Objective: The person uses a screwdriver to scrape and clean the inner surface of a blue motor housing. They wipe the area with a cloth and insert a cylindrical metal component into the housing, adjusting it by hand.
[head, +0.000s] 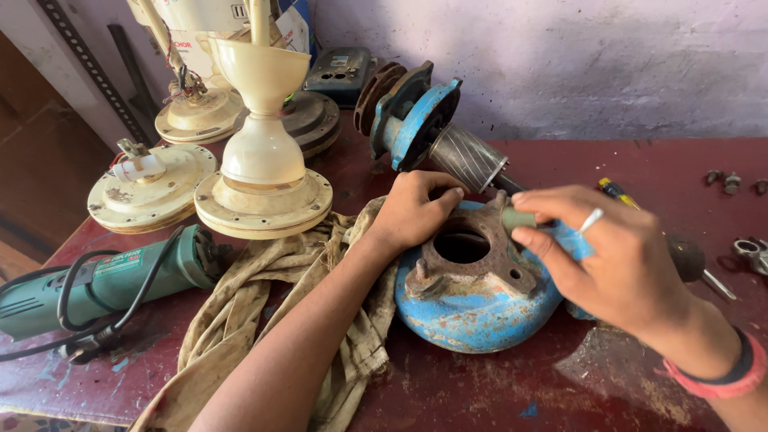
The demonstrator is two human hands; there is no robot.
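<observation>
Two hands are on the blue pump casing (480,308), which sits on the dark red bench (624,376) right in front of you, its rusty flange (480,256) facing up with the round bore open in the middle. Your left hand (412,212) rests at about ten o'clock on the casing, fingers curled over the flange rim and pressing it down. Your right hand (616,256) comes in from three o'clock, thumb and forefinger pinched narrow around a small greenish cylindrical piece (518,218) at the flange's one o'clock edge; what that piece is, you cannot tell from here.

Treat the casing as heavy cast metal, judging by its thick walls: stiff, rough with rust and flaking paint, unlikely to slip but liable to roll on its rounded belly. Take hold of it by the flange rim or under the bulge, not by the studs.

At nine o'clock a soiled cloth (264,320) lies under your left forearm, touching the casing. Farther that way lies a green angle grinder (96,284) with its cord. At eleven o'clock stand cream ceiling-fan housings (264,188). At twelve o'clock the pump's rotor and blue end plate (424,120) lie near the wall. A screwdriver (616,192) lies behind your right hand.
</observation>
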